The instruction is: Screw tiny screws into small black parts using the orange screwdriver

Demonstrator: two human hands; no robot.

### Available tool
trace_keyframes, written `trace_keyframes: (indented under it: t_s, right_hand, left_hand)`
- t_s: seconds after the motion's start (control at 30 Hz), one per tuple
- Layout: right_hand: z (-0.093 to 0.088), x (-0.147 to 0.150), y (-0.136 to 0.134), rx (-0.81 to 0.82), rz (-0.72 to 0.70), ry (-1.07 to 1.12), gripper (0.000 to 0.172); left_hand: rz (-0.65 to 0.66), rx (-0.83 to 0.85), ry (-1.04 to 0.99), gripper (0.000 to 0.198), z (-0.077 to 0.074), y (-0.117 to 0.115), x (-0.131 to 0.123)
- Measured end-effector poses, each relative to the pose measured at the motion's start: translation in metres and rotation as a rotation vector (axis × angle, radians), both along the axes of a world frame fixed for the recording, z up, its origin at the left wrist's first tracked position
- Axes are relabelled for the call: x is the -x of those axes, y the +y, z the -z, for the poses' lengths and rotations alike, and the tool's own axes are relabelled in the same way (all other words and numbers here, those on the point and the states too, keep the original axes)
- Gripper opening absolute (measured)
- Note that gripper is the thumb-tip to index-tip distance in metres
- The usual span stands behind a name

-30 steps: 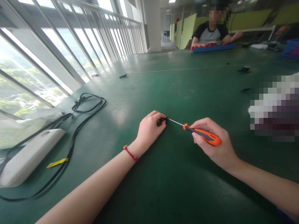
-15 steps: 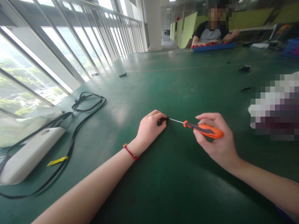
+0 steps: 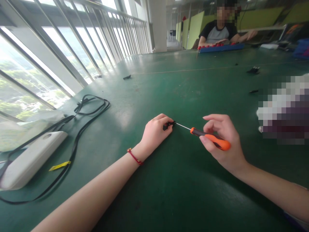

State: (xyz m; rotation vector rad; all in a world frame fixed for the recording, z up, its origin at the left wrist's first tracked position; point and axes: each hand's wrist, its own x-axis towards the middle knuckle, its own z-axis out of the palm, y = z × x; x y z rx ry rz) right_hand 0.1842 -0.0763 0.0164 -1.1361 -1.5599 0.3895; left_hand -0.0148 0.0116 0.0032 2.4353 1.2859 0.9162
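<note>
My left hand (image 3: 158,129) rests on the green table and pinches a small black part (image 3: 169,125) between thumb and fingers. Most of that part is hidden, so its kind is unclear. A screwdriver (image 3: 210,138) with an orange and dark grey handle lies tilted in my right hand (image 3: 228,145). My thumb touches the near side of the handle, while the upper fingers are raised and bent over it. The thin metal shaft (image 3: 182,126) points left, its tip meeting the black part at my left fingertips.
On the left lie a white power strip or similar long case (image 3: 33,161), a black cable (image 3: 79,132) and a yellow tag (image 3: 60,166). Small black pieces (image 3: 253,70) are scattered farther back. Across the table (image 3: 154,90), a person (image 3: 219,32) sits behind a blue tray (image 3: 220,48) with red pieces.
The screwdriver handle has turned slightly and its end sits a little lower. My right fingers have shifted on it. My left hand stays put. The person opposite has reached one hand farther right.
</note>
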Motion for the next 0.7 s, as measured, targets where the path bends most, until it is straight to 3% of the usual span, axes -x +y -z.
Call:
trace_keyframes:
  t_s: [0.13,0.2,0.27,0.37,0.53,0.7]
  right_hand:
    - [-0.0014,0.0002,-0.0026,0.123,0.001,-0.057,0.011]
    - [-0.0006,-0.0005,-0.0020,0.036,0.043,-0.048,0.018]
    - [0.0002,-0.0015,-0.0005,-0.052,0.054,-0.021,0.035]
    - [-0.0012,-0.0022,-0.0003,-0.033,-0.014,-0.019,0.046]
    - [-0.0049,-0.0007,-0.0053,0.066,-0.048,-0.136,0.006]
    - [-0.0012,-0.0010,-0.0027,-0.069,0.017,-0.043,0.039]
  left_hand:
    - [0.015,-0.003,0.004,0.018,0.0001,-0.0001,-0.0002]
    - [0.014,-0.007,0.005,0.018,0.0002,0.0000,-0.0003]
    - [0.013,-0.007,0.006,0.017,0.0001,0.0000,-0.0004]
    - [0.017,-0.008,0.008,0.018,-0.0001,-0.0002,-0.0003]
    - [0.055,-0.004,0.006,0.017,0.0001,-0.0003,0.0006]
    - [0.062,0.001,0.008,0.017,0.0005,-0.0004,0.0008]
